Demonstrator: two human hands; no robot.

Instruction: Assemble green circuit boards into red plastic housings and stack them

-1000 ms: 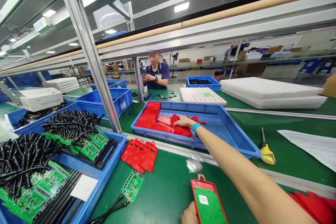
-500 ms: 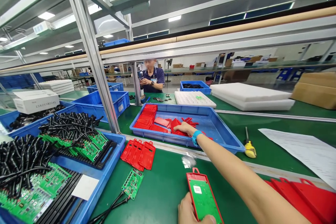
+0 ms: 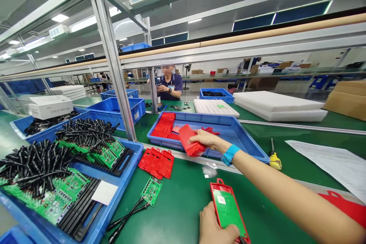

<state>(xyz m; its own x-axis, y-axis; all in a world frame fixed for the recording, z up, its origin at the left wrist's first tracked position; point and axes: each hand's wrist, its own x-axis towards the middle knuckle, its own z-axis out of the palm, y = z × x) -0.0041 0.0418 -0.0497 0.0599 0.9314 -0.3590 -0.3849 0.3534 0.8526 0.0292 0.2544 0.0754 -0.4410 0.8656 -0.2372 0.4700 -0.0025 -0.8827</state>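
My left hand grips a red plastic housing with a green circuit board seated in it, low over the bench. My right hand, a blue band at its wrist, is closed on a red plastic cover above the front rim of a blue tray. Inside that tray lie stacked red parts. A small clear plastic bag rests between the hands. Left of it are several overlapping red housings and a loose green circuit board with black cables.
A blue bin at left holds cabled boards. A yellow-handled screwdriver and a paper sheet lie at right. A metal post rises behind the bin. Across the bench sits a person; white foam blocks stand nearby.
My right hand has lifted the red cover from the tray and brought it toward me. My left hand still holds the housing with the board. The view has shifted slightly.
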